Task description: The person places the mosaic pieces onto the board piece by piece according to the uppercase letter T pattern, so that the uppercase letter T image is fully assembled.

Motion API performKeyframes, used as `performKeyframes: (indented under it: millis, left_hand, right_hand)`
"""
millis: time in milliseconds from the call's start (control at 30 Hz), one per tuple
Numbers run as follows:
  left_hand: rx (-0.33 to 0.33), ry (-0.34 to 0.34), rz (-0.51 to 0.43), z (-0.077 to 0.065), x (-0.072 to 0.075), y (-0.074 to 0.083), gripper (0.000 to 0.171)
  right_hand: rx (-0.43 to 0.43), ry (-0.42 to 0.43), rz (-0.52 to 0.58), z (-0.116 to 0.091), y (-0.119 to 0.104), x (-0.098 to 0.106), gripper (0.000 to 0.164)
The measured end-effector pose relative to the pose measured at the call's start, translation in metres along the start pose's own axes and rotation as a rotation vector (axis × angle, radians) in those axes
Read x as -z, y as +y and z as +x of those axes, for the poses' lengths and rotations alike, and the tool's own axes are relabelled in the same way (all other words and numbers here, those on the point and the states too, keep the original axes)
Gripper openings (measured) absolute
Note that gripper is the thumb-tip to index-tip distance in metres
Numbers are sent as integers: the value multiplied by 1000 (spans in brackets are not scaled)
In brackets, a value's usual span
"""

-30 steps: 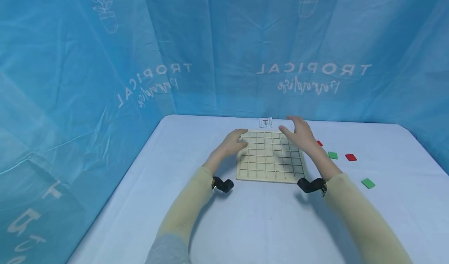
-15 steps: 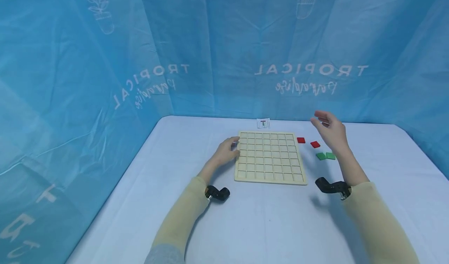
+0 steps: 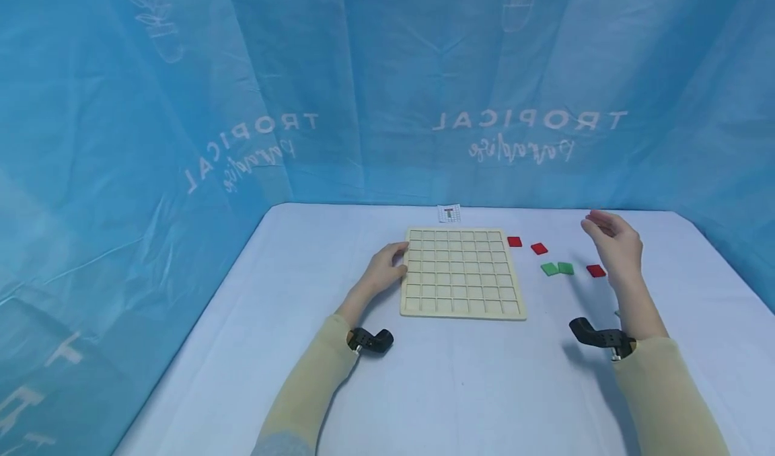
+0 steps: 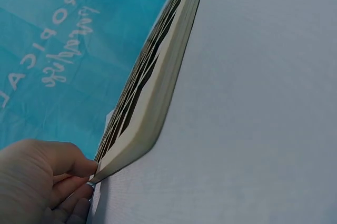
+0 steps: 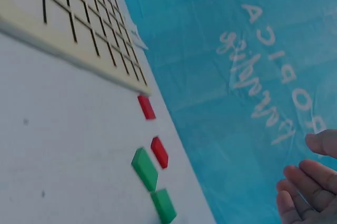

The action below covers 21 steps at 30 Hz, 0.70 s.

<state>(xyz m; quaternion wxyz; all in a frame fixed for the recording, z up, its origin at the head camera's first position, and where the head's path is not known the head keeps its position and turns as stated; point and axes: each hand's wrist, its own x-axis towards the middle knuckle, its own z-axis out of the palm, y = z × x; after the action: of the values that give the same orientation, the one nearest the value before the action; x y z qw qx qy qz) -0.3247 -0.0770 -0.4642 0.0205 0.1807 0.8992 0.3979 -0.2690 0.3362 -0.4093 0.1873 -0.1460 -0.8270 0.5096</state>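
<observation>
White worktop (image 3: pixel 460 382) stretching wide on the person's side | square pale wood-like board (image 3: pixel 463 272), gridded, rounded corners, between both hands | left hand (image 3: pixel 381 269) touching its left edge, thumb and fingers apart | right hand (image 3: pixel 619 247) raised, thumb and fingers apart, near flat red tiles (image 3: pixel 539 248) and green tiles (image 3: pixel 566 268) right of board

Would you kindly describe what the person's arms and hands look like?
The left hand and right hand are bare. The left sleeve and right sleeve are pale yellow, the left turning grey farther up. The left wrist camera and right wrist camera are black, with a bent shape, near the cuffs.
</observation>
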Motion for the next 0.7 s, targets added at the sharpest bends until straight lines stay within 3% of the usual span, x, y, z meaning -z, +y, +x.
performKeyframes:
  millis: [267,467,700]
  left_hand:
    - [-24,5,-1,3,2,0,55]
    - [-18,13,21,3,3,-1,56]
    - [-21,2,16,0,-1,0,57]
  right_hand:
    - [-155,-3,2,-5,18,11,61]
    - [-244,-7,-28,0,48,9,63]
    - [-240,-4,-105,-10,50,11,58]
